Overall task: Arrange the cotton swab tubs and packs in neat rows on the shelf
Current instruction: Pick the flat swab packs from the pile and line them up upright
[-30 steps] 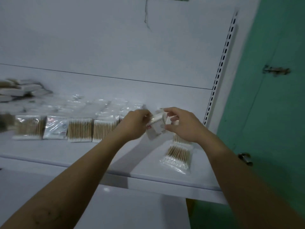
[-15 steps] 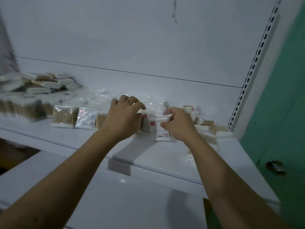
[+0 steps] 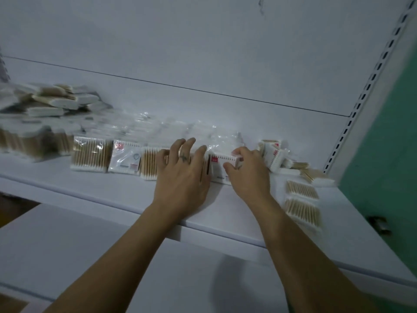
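Left hand (image 3: 182,175) splayed; right hand (image 3: 246,175) pinches pack (image 3: 219,171).

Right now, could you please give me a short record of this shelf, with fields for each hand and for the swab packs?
left hand: fingers spread, pressing on the right end of the front row
right hand: grips a white pack with a red label, upright beside the left hand
front row: packs side by side, left of the hands
loose packs: unsorted at the right end
heap: blurred pile, back left
shelf: white
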The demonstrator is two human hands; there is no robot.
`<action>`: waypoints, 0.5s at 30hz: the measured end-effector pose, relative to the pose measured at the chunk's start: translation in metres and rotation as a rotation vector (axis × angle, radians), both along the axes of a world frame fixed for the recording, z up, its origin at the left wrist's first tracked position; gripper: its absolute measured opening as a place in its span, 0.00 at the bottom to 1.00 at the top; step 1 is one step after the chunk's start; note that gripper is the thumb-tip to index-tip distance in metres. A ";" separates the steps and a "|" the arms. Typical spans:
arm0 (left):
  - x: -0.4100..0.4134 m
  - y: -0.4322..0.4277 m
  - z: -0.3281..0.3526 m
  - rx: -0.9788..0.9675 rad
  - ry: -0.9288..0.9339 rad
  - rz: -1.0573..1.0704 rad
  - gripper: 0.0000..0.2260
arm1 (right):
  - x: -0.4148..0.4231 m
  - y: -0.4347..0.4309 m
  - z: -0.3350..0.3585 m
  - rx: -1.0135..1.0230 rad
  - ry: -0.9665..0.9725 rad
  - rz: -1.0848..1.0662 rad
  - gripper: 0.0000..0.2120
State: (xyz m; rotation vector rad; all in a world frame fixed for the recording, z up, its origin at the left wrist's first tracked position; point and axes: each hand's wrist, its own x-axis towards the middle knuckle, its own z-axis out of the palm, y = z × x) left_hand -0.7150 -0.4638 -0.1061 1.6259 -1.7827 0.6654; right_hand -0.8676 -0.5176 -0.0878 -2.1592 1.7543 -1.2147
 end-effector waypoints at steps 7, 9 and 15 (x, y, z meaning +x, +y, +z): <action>-0.011 0.003 0.009 0.042 -0.024 -0.212 0.20 | -0.034 0.028 0.033 0.049 0.158 -0.011 0.24; -0.032 0.010 0.014 0.141 -0.036 -0.353 0.23 | -0.061 0.042 0.048 0.174 0.267 -0.023 0.17; -0.103 0.016 0.013 0.523 -0.136 -0.503 0.30 | -0.114 0.076 0.054 0.357 0.502 -0.146 0.17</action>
